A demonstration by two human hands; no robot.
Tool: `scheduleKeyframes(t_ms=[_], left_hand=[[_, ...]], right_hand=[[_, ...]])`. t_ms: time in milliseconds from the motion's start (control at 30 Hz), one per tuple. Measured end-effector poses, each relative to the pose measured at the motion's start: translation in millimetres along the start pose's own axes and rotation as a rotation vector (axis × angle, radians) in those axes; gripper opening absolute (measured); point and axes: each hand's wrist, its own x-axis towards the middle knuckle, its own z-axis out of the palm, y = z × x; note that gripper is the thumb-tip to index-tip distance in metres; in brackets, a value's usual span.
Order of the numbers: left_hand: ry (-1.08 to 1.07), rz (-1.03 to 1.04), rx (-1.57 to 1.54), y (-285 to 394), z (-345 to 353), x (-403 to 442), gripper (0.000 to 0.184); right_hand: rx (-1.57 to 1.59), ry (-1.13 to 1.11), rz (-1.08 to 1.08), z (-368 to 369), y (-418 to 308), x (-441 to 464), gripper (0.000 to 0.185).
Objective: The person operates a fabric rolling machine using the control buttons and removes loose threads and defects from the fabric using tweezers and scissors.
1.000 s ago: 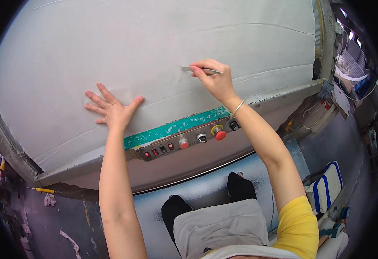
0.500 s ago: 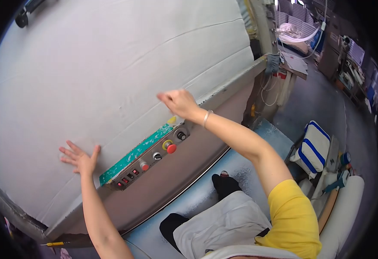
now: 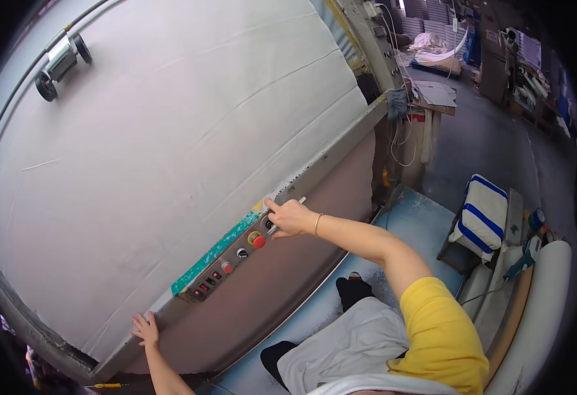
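Note:
Pale cloth (image 3: 170,131) lies over the wide machine bed, with a few creases in it. My left hand (image 3: 146,330) rests with fingers spread on the bed's front edge, near the lower left corner. At the right end of the control panel (image 3: 219,266), my right hand (image 3: 289,217) is closed round a thin metal tool (image 3: 302,200), whose ends stick out past the fingers. That hand partly covers the black knob. Left of it on the panel are a red button with a yellow ring (image 3: 257,239), a black-and-white knob (image 3: 241,253) and several small switches.
A wheeled roller unit (image 3: 62,60) stands on the cloth at the upper left. Right of me are a striped cushion (image 3: 481,217) on a stool and a large white roll (image 3: 532,316). Cables hang by the bed's right corner. A yellow-handled screwdriver (image 3: 108,385) lies at the lower left.
My right hand has moved from over the cloth to the control panel with the metal tool. My left hand has slid to the front edge. The view has turned, showing the roller unit.

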Motion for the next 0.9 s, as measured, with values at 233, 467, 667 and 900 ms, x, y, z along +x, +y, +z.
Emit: scheduleKeyframes(t_ms=[233,467,667,900], left_hand=[[-0.116,-0.003,0.084,10.4,-10.7,-9.1,0.105],[-0.104,0.051,0.202,18.6,-18.0,-12.3,0.112],[-0.205,0.004,0.202,24.8,-30.1,-24.3,0.135],[-0.140,0.015,0.129,20.0,-25.2,-29.5,0.119]], right_hand=[[-0.061,0.015,0.090,19.2,-13.1,12.5,0.033],[-0.066,-0.004,0.174,18.3,-18.9,13.0,0.027],[-0.009,0.036,0.182,22.7,-15.5,17.9,0.033],[0.010,0.009,0.182,10.5,-22.2,22.6,0.036]])
